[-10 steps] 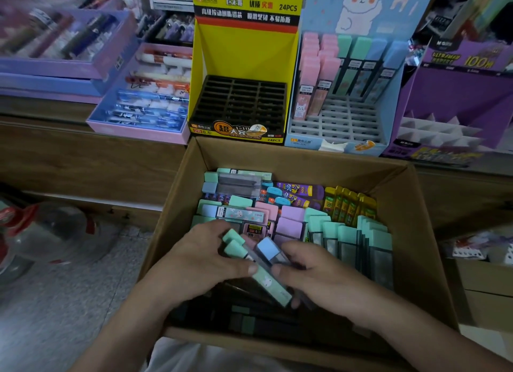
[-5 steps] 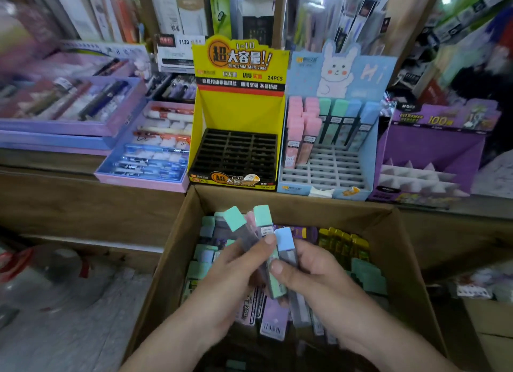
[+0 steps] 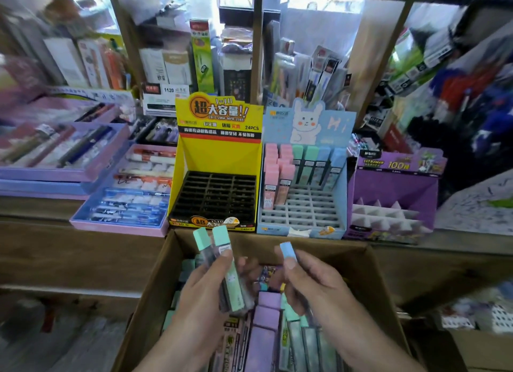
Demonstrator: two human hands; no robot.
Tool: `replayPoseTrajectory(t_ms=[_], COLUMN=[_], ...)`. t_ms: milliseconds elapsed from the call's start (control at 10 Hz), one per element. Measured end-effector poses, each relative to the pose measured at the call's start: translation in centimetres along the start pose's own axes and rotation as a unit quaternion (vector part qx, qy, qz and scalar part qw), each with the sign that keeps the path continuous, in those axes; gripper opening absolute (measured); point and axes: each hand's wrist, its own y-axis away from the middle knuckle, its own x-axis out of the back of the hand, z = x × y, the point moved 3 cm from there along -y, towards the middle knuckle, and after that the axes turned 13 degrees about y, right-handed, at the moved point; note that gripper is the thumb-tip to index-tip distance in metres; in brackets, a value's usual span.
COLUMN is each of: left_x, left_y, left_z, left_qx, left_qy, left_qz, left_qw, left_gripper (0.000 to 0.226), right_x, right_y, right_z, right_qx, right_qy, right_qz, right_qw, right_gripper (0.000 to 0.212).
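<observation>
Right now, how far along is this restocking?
Done: back rows of the blue display hold pink, green and blue cases. In hand: left hand grips two green-capped cases, right hand pinches a blue-capped one. Remaining: the front slots stand empty, and the cardboard box holds many more.

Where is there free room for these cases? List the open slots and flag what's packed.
Free: the yellow display's whole black grid; the blue display's front rows, ahead of the pink cases; the purple display's white dividers. Crowded: the blue display's back rows and the cardboard box beneath the left hand and right hand.
</observation>
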Motion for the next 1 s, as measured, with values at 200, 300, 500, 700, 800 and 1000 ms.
replayPoseTrajectory(t_ms=[200, 300, 500, 700, 800, 1000], left_x=[-0.4, -0.4, -0.7, -1.5, -1.5, -1.6], left_y=[0.2, 0.5, 0.9, 1.5, 1.3, 3.2], left_z=[-0.5, -0.4, -0.1, 0.2, 0.1, 0.3], left_qx=[0.009, 0.019, 0.023, -0.008, -0.033, 0.042], left_qy=[-0.008, -0.015, -0.042, -0.108, -0.135, -0.048], left_qz=[0.006, 0.011, 0.029, 0.083, 0.079, 0.011], left_qw=[1.000, 1.000, 0.998, 0.991, 0.987, 0.998], left_gripper=[0.029, 0.029, 0.030, 0.028, 0.023, 0.020], right_x=[0.7, 1.5, 3.7, 6.0, 7.5, 10.5], right_y=[-1.2, -1.5, -1.8, -2.5, -2.9, -4.6], right_z=[-0.4, -0.4, -2.1, -5.4, -7.4, -11.1], right_qx=[0.023, 0.021, 0.058, 0.139, 0.179, 0.219], right_qy=[-0.038, -0.025, 0.074, 0.164, 0.195, 0.251], right_qz=[0.032, 0.065, 0.104, 0.128, 0.162, 0.207], right_qw=[0.998, 0.997, 0.990, 0.968, 0.951, 0.920], right_gripper=[0.021, 0.022, 0.011, 0.017, 0.007, 0.009])
